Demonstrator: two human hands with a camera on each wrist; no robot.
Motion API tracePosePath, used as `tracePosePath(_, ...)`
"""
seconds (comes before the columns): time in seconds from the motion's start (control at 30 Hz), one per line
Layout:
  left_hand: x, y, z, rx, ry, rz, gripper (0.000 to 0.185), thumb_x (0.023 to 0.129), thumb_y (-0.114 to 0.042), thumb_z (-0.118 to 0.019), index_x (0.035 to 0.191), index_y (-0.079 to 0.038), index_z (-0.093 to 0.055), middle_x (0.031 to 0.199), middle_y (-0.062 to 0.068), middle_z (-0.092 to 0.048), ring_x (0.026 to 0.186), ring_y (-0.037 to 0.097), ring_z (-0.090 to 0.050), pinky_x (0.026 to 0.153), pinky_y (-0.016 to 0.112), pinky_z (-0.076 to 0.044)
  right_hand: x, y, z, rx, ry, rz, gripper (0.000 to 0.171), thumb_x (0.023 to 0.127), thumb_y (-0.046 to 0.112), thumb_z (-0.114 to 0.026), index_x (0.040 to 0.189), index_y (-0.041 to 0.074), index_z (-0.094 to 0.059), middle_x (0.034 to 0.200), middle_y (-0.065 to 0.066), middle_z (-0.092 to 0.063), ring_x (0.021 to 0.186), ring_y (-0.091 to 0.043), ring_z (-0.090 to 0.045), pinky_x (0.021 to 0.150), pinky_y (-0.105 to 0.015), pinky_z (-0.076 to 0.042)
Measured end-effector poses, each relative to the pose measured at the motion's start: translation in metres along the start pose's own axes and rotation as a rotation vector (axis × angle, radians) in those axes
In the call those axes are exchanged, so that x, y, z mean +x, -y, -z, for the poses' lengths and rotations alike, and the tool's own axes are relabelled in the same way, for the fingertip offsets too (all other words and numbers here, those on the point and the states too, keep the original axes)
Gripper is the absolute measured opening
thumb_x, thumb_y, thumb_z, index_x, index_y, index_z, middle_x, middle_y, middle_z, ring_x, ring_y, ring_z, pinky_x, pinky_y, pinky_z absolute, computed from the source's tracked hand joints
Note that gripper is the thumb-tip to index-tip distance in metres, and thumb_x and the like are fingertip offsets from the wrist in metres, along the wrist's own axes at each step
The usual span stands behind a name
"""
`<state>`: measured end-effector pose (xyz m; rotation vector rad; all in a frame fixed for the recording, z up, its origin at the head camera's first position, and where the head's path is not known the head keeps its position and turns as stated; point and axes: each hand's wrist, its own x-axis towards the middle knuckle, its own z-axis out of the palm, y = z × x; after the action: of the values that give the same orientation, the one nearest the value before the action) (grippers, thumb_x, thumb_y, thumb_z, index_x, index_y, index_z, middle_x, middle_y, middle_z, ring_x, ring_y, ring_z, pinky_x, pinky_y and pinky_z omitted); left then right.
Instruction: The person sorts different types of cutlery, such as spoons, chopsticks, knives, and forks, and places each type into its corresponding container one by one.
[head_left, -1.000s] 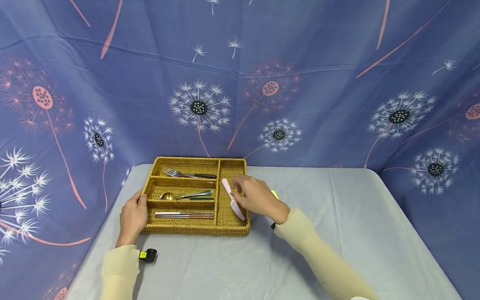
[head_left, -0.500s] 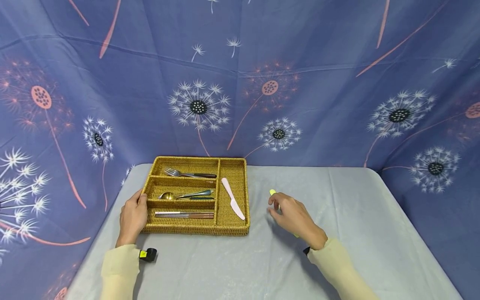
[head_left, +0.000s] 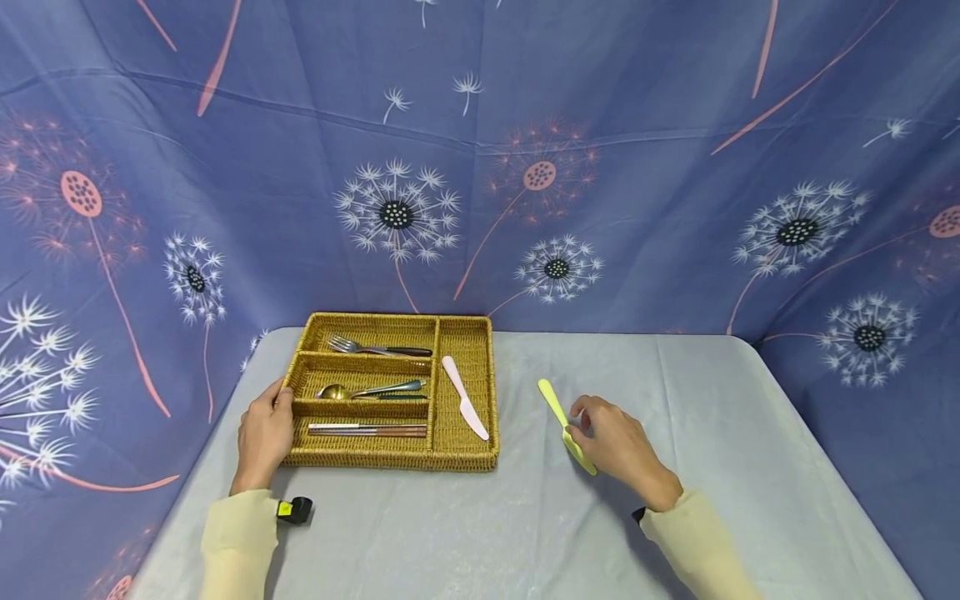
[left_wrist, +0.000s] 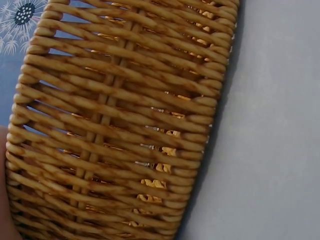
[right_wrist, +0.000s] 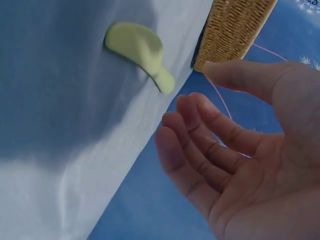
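Note:
A woven cutlery tray (head_left: 390, 459) sits at the back left of the table, and my left hand (head_left: 264, 433) holds its left rim, with the thumb over the edge. The tray's side wall (left_wrist: 120, 100) fills most of the left wrist view. A yellow-green table knife (head_left: 553, 402) lies on the cloth to the right of the tray. My right hand (head_left: 622, 447) hovers over the knife's blade end in the head view, fingers loosely bent. In the right wrist view the knife (right_wrist: 135, 45) lies beyond the fingertips, and nothing is between thumb and fingers.
In the tray's right compartment lies a pink knife (head_left: 460, 392). The left compartments hold a fork (head_left: 348, 344), a gold-bowled spoon (head_left: 336, 392) with other cutlery, and chopsticks (head_left: 367, 431). A dandelion-print curtain (head_left: 637, 125) hangs behind the grey-clothed table (head_left: 420, 533).
My right hand has moved right and toward me, from beside the pink knife in the tray to over the yellow-green knife. The left hand has stayed on the rim.

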<state>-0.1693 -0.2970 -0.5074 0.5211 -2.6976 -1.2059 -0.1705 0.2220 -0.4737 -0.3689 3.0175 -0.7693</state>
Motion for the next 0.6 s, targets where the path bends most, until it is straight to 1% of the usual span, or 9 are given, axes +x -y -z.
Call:
tracePosePath(0.23, -0.001, -0.001, 0.001, -0.008, -0.005, -0.004, 0.061, 0.117, -0.041, -0.027, 0.166, -0.007, -0.041, 0.163, 0.029, -0.044, 0.146, 0.058, -0.041, 0.118, 0.073, -0.032, 0.004, 0.001, 0.006, -0.032, -0.019, -0.009, 0.021, 0.096, 0.014, -0.08, 0.113, 0.004, -0.073, 0.089, -0.002, -0.065, 0.067, -0.014, -0.056, 0.058, -0.035, -0.048)
tracePosePath(0.43, 0.0, 0.0, 0.001, -0.003, -0.002, -0.008, 0.061, 0.117, -0.041, -0.027, 0.166, -0.007, -0.041, 0.163, 0.029, -0.044, 0.145, 0.058, -0.041, 0.117, 0.074, -0.031, 0.006, 0.008, 0.003, -0.037, 0.053, -0.066, 0.027, 0.094, 0.017, -0.083, 0.113, 0.002, -0.072, 0.092, -0.006, -0.065, 0.067, -0.016, -0.056, 0.057, -0.035, -0.047)
tracePosePath(0.6, 0.001, 0.001, 0.0, -0.004, 0.007, -0.002, 0.062, 0.117, -0.042, -0.026, 0.166, -0.008, -0.041, 0.163, 0.029, -0.043, 0.146, 0.059, -0.04, 0.118, 0.073, -0.031, 0.007, 0.011, -0.004, -0.039, 0.083, -0.093, 0.026, 0.09, 0.016, -0.086, 0.106, 0.001, -0.072, 0.086, -0.005, -0.062, 0.068, -0.018, -0.055, 0.058, -0.034, -0.046)
